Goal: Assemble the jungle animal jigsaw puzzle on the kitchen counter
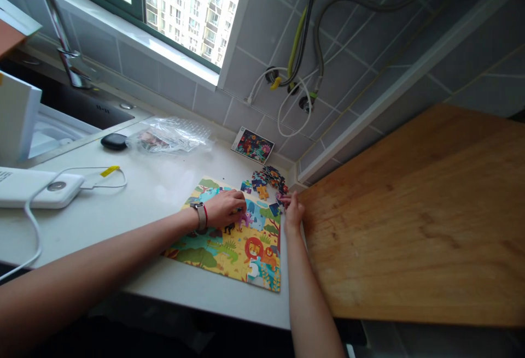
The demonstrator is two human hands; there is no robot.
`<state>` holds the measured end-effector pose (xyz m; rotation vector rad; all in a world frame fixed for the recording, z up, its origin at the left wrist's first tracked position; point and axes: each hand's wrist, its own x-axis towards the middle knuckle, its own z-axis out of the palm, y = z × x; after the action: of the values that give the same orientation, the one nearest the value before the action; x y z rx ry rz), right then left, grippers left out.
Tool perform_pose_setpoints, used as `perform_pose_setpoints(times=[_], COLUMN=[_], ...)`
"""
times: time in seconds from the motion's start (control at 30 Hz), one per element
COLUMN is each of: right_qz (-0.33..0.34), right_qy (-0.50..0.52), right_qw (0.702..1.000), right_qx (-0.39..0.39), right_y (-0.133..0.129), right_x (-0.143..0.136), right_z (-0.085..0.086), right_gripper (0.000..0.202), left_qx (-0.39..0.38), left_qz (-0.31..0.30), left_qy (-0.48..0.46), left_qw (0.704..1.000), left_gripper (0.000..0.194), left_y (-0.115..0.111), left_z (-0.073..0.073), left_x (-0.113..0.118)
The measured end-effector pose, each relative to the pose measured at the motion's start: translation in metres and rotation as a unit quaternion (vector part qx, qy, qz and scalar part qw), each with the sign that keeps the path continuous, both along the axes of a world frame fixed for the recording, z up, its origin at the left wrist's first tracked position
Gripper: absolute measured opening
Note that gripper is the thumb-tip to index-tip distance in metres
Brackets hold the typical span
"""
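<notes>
A bright animal jigsaw puzzle (229,251) lies on the white counter, with a lion, a crocodile and a blue elephant on it. My left hand (223,209), wearing a watch (200,217), rests over its upper middle. Its fingers curl down beside a purple patch (246,219); what they pinch is hidden. At the puzzle's upper right corner, my right hand (294,213) has its fingertips closed on a small puzzle piece (279,197) by the loose pile. That pile of puzzle pieces (268,176) lies just beyond the board, with an orange piece (262,192) at its near side.
A picture card (253,145) leans against the tiled wall. Clear plastic packaging (172,135) and a black rounded object (114,141) lie further left. A white power bank (45,187) with a cable sits near the sink (94,109). A wooden board (410,221) borders the right side.
</notes>
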<state>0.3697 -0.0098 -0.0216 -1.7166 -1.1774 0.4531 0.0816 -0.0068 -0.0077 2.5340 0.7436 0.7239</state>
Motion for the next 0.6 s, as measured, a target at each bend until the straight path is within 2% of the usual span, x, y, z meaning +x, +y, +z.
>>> perform_pose_setpoints(times=[0.1,0.2,0.3,0.37,0.43,0.6], right_qz=[-0.038,-0.051,-0.050,-0.047,-0.040,-0.018], right_qy=[0.003,0.021,0.026,0.022,0.017,0.015], right_qw=[0.999,0.998,0.998,0.998,0.999,0.999], right_qx=[-0.002,-0.011,-0.022,-0.027,-0.028,-0.028], right_y=[0.001,0.003,0.005,0.006,0.007,0.006], right_x=[0.003,0.005,0.004,0.002,-0.001,-0.006], right_z=[-0.004,-0.007,-0.008,-0.007,-0.004,0.002], right_gripper=[0.057,0.045,0.039,0.040,0.044,0.054], left_qx=[-0.008,-0.032,-0.055,-0.064,-0.085,-0.129], left_qz=[0.013,0.032,0.066,0.101,0.150,0.177], left_qy=[-0.024,-0.053,-0.067,-0.036,0.033,0.109], left_qw=[1.000,0.998,0.994,0.992,0.985,0.970], left_gripper=[0.016,0.017,0.020,0.026,0.042,0.091], left_y=[0.000,0.004,0.017,0.031,0.050,0.102], left_z=[0.001,0.007,0.017,0.022,0.025,0.022], left_x=[0.002,0.005,0.014,0.027,0.043,0.082])
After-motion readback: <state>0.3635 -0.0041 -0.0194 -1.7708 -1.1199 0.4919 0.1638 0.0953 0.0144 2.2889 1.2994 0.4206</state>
